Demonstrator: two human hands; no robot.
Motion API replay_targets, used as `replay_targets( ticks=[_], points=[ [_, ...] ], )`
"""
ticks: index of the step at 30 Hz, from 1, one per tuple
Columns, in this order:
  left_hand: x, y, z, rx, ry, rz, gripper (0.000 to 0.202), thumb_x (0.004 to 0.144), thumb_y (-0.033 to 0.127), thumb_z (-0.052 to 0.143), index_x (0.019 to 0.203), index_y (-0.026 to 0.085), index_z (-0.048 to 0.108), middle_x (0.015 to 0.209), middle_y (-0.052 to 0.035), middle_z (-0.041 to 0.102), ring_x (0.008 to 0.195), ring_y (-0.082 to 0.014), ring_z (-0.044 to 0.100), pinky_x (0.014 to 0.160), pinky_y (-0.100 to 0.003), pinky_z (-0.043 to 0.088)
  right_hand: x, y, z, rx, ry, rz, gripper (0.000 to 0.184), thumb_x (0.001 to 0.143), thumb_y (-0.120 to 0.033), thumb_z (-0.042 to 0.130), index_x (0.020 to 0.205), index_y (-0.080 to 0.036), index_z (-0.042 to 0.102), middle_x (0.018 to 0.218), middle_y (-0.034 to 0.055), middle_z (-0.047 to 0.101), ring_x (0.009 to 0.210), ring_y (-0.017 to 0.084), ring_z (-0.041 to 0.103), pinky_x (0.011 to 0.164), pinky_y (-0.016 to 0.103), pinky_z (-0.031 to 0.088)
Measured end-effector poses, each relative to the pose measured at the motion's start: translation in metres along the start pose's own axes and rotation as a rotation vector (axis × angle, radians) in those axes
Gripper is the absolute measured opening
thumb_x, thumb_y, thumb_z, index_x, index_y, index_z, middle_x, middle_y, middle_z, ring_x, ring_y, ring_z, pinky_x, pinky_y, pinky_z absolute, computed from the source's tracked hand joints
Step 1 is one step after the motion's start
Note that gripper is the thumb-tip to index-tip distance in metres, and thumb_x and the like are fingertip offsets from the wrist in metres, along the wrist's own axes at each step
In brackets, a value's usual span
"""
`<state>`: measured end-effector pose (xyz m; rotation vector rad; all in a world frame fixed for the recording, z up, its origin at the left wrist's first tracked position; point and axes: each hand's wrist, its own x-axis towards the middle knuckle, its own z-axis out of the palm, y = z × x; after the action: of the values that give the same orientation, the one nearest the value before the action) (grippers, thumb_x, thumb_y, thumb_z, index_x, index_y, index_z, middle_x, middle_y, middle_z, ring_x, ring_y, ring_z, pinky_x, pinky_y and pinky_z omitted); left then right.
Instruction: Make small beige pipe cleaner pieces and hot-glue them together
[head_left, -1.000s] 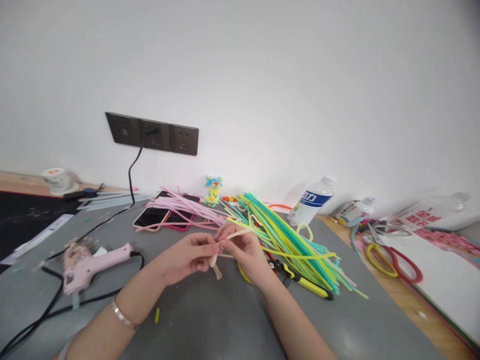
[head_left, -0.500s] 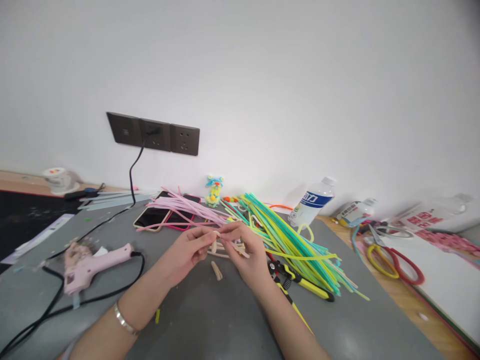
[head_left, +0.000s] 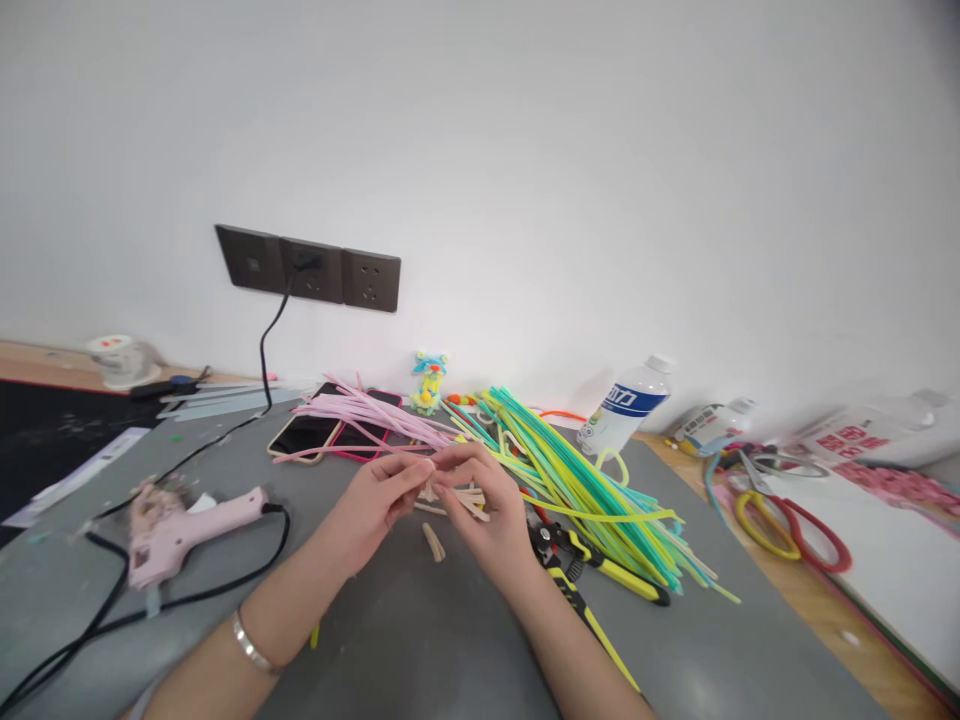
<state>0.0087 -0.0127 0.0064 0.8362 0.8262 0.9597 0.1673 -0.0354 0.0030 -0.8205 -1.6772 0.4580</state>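
My left hand [head_left: 382,508] and my right hand [head_left: 489,508] meet over the middle of the grey table, fingertips close together. Between them is a small beige pipe cleaner piece [head_left: 427,491], mostly hidden by the fingers. Both hands are closed in a pinch on it. Just below, a short folded beige piece [head_left: 433,542] lies on the table. More beige pieces [head_left: 471,498] show behind my right fingers. Yellow-and-black wire-stripping pliers [head_left: 574,565] lie to the right of my right wrist.
Pink pipe cleaners [head_left: 367,412] lie across phones [head_left: 304,440]; green and yellow ones [head_left: 585,490] spread to the right. A pink glue gun [head_left: 187,535] with black cord is on the left. A small figure [head_left: 427,385], a bottle [head_left: 626,405] and scissors [head_left: 795,535] stand or lie beyond.
My right fingers have shifted slightly and curled in nearer my left fingertips. The beige piece between them is more covered now. The other things stay put.
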Motion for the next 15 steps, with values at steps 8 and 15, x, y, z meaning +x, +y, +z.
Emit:
replay_targets(
  ticks=[8, 15],
  points=[
    [-0.0016, 0.0033, 0.0016, -0.065, -0.024, -0.008, 0.037, 0.058, 0.045, 0.090, 0.066, 0.014, 0.072, 0.062, 0.0035, 0.054, 0.060, -0.0069, 0.041, 0.057, -0.017, 0.037, -0.0032, 0.0010, 0.0040, 0.088, 0.034, 0.073, 0.010, 0.088, -0.014, 0.064, 0.083, -0.023, 0.067, 0.097, 0.0064, 0.068, 0.094, 0.021, 0.066, 0.085, 0.036, 0.051],
    [-0.0002, 0.0038, -0.0003, -0.046, -0.132, -0.002, 0.032, 0.068, 0.040, 0.086, 0.069, 0.015, 0.067, 0.064, 0.0028, 0.055, 0.060, -0.0078, 0.046, 0.054, -0.018, 0.036, -0.0013, -0.0005, 0.0030, 0.150, 0.128, 0.196, 0.010, 0.088, -0.019, 0.065, 0.080, -0.022, 0.069, 0.087, 0.0058, 0.070, 0.085, 0.021, 0.067, 0.080, 0.036, 0.052]
  ],
)
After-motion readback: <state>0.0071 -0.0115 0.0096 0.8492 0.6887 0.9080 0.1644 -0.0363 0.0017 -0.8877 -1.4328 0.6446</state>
